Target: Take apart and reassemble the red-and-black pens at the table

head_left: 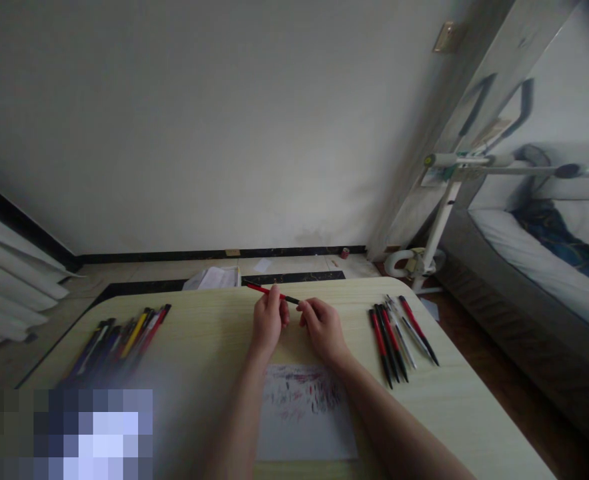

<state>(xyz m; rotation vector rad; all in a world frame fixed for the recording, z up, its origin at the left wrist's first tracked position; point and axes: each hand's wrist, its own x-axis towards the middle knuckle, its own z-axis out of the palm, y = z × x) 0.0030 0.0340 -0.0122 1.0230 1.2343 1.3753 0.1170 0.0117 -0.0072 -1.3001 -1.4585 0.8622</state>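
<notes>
My left hand (269, 317) is closed around the barrel of a red and black pen (259, 288), which it holds above the far middle of the table. The pen slants slightly, its black end pointing right. At that end the fingertips of my right hand (323, 325) are pinched together, touching the pen's tip. Below my wrists lies a white sheet of paper (304, 437) covered with short dark and red scribbles. To the right rests a row of pens (389, 343), several red and black and some clear.
On the table's (199, 387) left side lies another group of pens (134, 333) in mixed colours, partly blurred. Behind the table are papers in a box (214, 277) on the floor. White exercise equipment (437, 233) and a bed (504, 247) stand at right.
</notes>
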